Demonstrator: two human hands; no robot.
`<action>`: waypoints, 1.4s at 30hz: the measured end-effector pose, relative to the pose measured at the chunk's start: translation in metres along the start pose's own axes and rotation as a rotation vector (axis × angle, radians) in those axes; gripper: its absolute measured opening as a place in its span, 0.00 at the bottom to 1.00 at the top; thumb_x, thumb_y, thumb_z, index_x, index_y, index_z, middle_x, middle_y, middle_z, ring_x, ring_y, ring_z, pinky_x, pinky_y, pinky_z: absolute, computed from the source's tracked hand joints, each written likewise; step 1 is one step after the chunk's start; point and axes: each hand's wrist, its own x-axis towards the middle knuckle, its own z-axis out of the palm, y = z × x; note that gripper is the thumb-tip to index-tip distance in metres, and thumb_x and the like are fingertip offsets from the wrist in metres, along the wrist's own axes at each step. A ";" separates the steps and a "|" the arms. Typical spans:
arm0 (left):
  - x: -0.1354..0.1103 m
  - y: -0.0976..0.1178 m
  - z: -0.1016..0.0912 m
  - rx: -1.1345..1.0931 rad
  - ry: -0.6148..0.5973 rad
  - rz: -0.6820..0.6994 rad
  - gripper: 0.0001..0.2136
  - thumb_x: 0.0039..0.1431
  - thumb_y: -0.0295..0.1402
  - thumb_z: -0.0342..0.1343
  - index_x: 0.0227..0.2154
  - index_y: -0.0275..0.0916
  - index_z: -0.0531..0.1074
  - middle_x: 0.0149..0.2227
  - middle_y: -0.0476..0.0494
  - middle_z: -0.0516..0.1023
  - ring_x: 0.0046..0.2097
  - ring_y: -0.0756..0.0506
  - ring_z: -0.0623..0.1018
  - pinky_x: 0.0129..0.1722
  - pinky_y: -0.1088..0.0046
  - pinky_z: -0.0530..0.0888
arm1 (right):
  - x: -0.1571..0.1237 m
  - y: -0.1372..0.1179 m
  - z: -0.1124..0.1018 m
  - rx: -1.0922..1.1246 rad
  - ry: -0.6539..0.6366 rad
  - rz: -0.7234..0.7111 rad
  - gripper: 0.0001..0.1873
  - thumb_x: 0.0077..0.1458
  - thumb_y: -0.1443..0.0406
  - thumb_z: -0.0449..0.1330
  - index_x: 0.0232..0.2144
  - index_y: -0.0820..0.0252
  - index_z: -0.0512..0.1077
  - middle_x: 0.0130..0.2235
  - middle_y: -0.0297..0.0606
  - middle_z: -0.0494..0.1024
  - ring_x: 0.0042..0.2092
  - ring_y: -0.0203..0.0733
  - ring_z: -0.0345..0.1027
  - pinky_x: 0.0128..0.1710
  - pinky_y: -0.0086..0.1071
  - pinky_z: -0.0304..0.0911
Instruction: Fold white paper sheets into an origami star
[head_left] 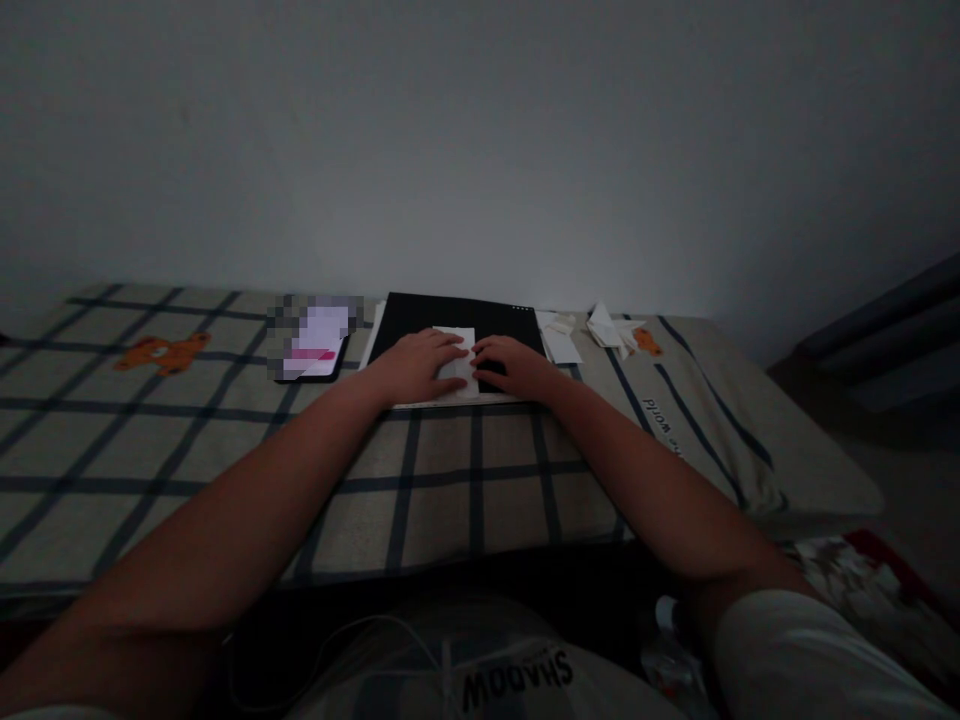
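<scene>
A small white sheet of paper (pixel 466 372) lies on a black folder or notebook (pixel 450 308) in front of me. My left hand (pixel 424 364) rests over the paper's left part, fingers stretched out and thumb apart. At the paper's right edge is my right hand (pixel 514 364), its fingertips touching or very close to that edge and its fingers slightly bent and spread. Neither hand appears to grip anything. Part of the sheet is hidden under my left hand. Just right of the black folder are white paper pieces (pixel 562 345), some folded.
A lit phone (pixel 315 340) lies left of the folder on the checked bed cover (pixel 450 480). A folded white paper shape (pixel 611 330) sits farther right. The wall (pixel 480 150) rises behind. Below right are a plastic bottle (pixel 671 650) and a heap of pale scraps (pixel 847 575).
</scene>
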 end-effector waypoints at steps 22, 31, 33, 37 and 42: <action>-0.002 0.002 -0.007 -0.072 -0.121 -0.124 0.36 0.58 0.58 0.51 0.65 0.44 0.61 0.68 0.43 0.58 0.68 0.36 0.58 0.64 0.54 0.52 | 0.001 0.003 0.001 0.061 0.006 -0.020 0.09 0.58 0.63 0.61 0.40 0.60 0.76 0.50 0.47 0.75 0.53 0.47 0.68 0.55 0.46 0.62; -0.004 0.000 -0.004 -0.044 -0.084 -0.086 0.35 0.59 0.58 0.49 0.64 0.45 0.61 0.69 0.44 0.58 0.67 0.37 0.59 0.62 0.56 0.54 | -0.001 0.002 -0.003 0.098 0.042 -0.024 0.10 0.57 0.65 0.62 0.41 0.60 0.76 0.49 0.46 0.77 0.52 0.46 0.70 0.54 0.46 0.64; -0.004 0.002 -0.005 -0.029 -0.082 -0.089 0.34 0.59 0.57 0.49 0.64 0.45 0.62 0.68 0.43 0.59 0.66 0.37 0.60 0.62 0.55 0.54 | -0.001 0.002 -0.005 0.085 0.033 -0.030 0.08 0.57 0.65 0.62 0.40 0.60 0.77 0.48 0.46 0.78 0.51 0.45 0.70 0.53 0.45 0.65; -0.003 0.007 -0.005 0.014 -0.054 -0.084 0.30 0.62 0.54 0.47 0.62 0.44 0.65 0.67 0.43 0.60 0.65 0.36 0.63 0.62 0.54 0.54 | -0.002 0.003 -0.009 0.058 0.031 -0.058 0.07 0.57 0.66 0.62 0.37 0.61 0.79 0.47 0.45 0.79 0.49 0.44 0.71 0.51 0.43 0.66; -0.003 0.008 -0.002 0.047 -0.021 -0.079 0.29 0.64 0.53 0.45 0.61 0.42 0.65 0.67 0.42 0.61 0.64 0.37 0.63 0.60 0.53 0.54 | -0.004 0.003 -0.013 -0.014 -0.015 -0.100 0.06 0.57 0.67 0.62 0.34 0.58 0.80 0.43 0.43 0.80 0.47 0.45 0.71 0.49 0.44 0.66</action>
